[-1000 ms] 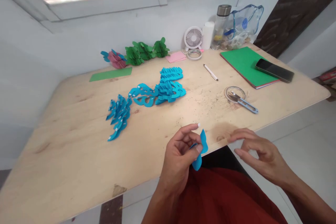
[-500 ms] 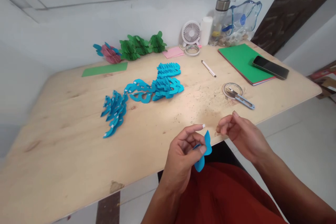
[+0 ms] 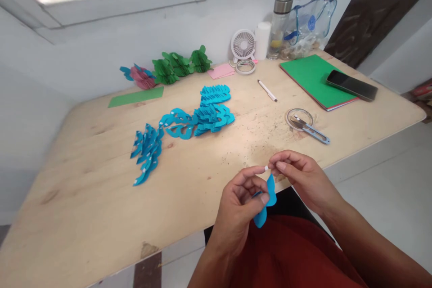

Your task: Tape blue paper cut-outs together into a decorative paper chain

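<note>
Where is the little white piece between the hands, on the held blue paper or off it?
Off: the white piece is on the index fingertip of the left hand, near the blue paper and the right hand.

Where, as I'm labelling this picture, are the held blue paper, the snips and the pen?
Held blue paper (image 3: 272, 195): head view, upper lobe.
Snips (image 3: 315, 134): head view, the handle.
Pen (image 3: 267, 90): head view, white barrel.
</note>
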A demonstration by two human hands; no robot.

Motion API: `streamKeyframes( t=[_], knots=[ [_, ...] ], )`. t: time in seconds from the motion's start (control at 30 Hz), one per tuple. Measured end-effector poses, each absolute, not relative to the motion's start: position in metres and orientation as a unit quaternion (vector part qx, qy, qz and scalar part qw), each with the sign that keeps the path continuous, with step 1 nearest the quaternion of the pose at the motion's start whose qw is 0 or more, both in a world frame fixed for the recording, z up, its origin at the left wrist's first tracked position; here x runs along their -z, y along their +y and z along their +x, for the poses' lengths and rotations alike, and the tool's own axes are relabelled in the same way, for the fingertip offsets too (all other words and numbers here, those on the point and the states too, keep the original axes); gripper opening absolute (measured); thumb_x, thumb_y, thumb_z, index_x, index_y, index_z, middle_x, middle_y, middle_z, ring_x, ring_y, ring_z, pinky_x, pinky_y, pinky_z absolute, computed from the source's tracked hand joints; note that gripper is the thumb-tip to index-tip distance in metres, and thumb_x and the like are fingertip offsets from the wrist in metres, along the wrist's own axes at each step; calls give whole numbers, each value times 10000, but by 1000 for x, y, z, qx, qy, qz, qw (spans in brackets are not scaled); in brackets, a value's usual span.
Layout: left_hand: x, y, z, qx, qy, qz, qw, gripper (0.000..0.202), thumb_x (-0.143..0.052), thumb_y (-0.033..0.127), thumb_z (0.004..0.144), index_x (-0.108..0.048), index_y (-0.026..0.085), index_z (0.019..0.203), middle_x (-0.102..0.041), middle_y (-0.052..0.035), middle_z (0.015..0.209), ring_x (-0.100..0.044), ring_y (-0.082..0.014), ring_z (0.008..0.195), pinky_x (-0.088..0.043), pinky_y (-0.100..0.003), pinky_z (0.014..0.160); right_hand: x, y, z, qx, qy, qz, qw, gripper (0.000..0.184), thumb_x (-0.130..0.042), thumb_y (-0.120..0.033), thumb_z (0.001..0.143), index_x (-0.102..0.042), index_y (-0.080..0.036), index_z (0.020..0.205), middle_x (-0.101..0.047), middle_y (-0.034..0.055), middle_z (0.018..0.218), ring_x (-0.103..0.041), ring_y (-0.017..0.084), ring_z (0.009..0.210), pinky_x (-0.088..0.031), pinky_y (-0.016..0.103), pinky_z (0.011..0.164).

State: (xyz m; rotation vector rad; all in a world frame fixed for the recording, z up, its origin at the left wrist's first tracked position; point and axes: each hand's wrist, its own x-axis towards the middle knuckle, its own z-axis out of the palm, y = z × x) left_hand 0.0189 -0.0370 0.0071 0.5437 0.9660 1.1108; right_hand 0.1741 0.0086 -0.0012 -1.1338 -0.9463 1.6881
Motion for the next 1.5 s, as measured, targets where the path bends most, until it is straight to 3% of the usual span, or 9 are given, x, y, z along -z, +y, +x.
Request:
streamKeyframes(
  t=[0.17, 0.37, 0.57, 0.73, 0.87, 1.03, 1.33, 1.5],
  knots=[
    [-7, -34, 24, -497, 450, 249, 699, 330, -688, 104, 677, -681, 212, 989, -614, 2, 721, -573, -122, 668, -472, -257, 659, 6, 12, 180, -685, -354, -454, 446, 157, -723, -302, 748, -718, -204, 869, -704, 5, 761, -606, 108, 688, -478, 250, 698],
    [-10, -31, 28, -496, 462, 249, 692, 322, -696, 111, 662, -693, 208, 969, -607, 0, 711, -576, -138, 689, -470, -267, 670, 7, 5, 194, -670, -388, -477, 416, 162, -717, -339, 754, -674, -187, 790, -660, 0, 681, -586, 119, 650, -474, 251, 644],
    [-4, -34, 19, -493, 468, 256, 687, 327, -712, 135, 670, -685, 211, 986, -606, -5, 737, -556, -127, 661, -466, -239, 597, 16, -28, 229, -659, -496, -496, 271, 189, -637, -354, 811, -618, -184, 731, -624, -2, 650, -557, 126, 609, -468, 256, 600],
    [-1, -35, 13, -490, 462, 256, 693, 356, -737, 172, 664, -672, 210, 1013, -611, -23, 778, -557, -136, 652, -416, -198, 477, 65, -55, 249, -511, -614, -580, 159, 190, -547, -331, 840, -604, -199, 716, -638, 1, 669, -581, 158, 643, -477, 284, 626],
    [-5, -36, 15, -488, 455, 262, 697, 335, -736, 166, 665, -681, 221, 991, -617, -12, 768, -555, -122, 645, -427, -187, 480, 107, -56, 243, -382, -625, -642, 226, 230, -538, -367, 833, -663, -206, 940, -708, 71, 888, -641, 222, 779, -510, 362, 727],
    [-8, -38, 15, -496, 456, 267, 689, 319, -715, 141, 673, -690, 226, 979, -616, -5, 757, -540, -107, 635, -415, -169, 469, 134, -45, 227, -364, -621, -646, 253, 188, -599, -342, 763, -702, -211, 850, -714, 87, 941, -624, 287, 950, -474, 434, 864],
    [-8, -35, 11, -498, 448, 261, 695, 321, -708, 138, 675, -692, 234, 981, -597, -4, 756, -529, -112, 631, -403, -171, 450, 165, -42, 254, -391, -514, -715, 268, 367, -444, -467, 850, -646, -168, 780, -679, 80, 666, -647, 228, 616, -519, 351, 575],
    [-6, -34, 10, -501, 440, 263, 697, 323, -699, 132, 683, -690, 240, 987, -598, -5, 763, -538, -115, 649, -409, -173, 463, 156, -47, 266, -426, -542, -692, 214, 335, -526, -461, 801, -662, -195, 649, -680, 78, 637, -645, 245, 619, -499, 369, 615]
  ],
)
